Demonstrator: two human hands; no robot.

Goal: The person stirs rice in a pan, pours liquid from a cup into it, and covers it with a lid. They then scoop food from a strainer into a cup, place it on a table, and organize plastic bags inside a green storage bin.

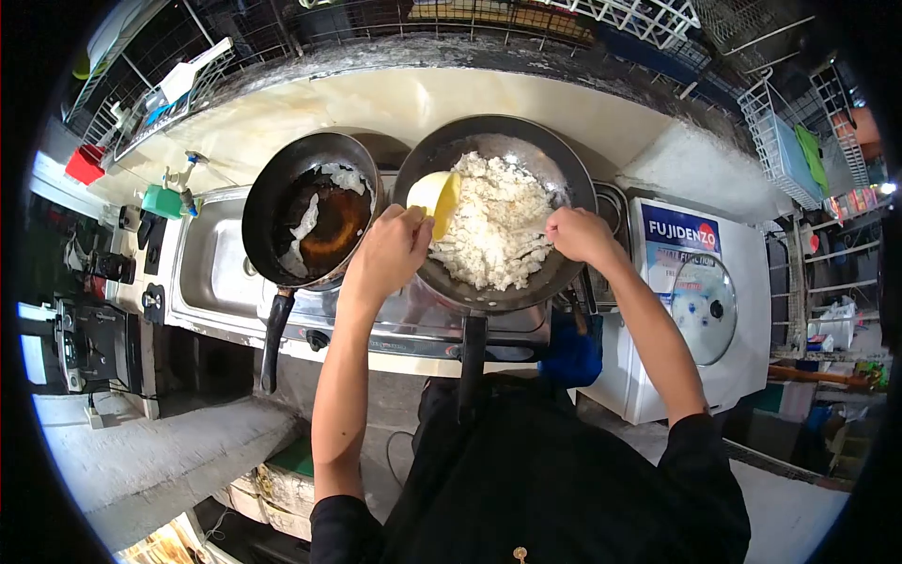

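Note:
My left hand (393, 242) grips a small yellow bowl (435, 199), tilted at the left side of the large pan (420, 176). White rice (496, 221) fills much of that pan, some of it in clumps. My right hand (584, 235) is closed over the pan's right side, at the edge of the rice. Whatever its fingers hold, if anything, I cannot make out. To the left, a smaller dark pan (261, 211) contains brown oily residue and a few whitish pieces (305, 218).
Both pans sit on a gas stove (404, 324), their handles pointing toward me. A steel sink (214, 263) lies left. On the right, a glass lid (703, 310) rests on a white appliance (648, 376). A blue item (571, 352) hangs by the stove's front.

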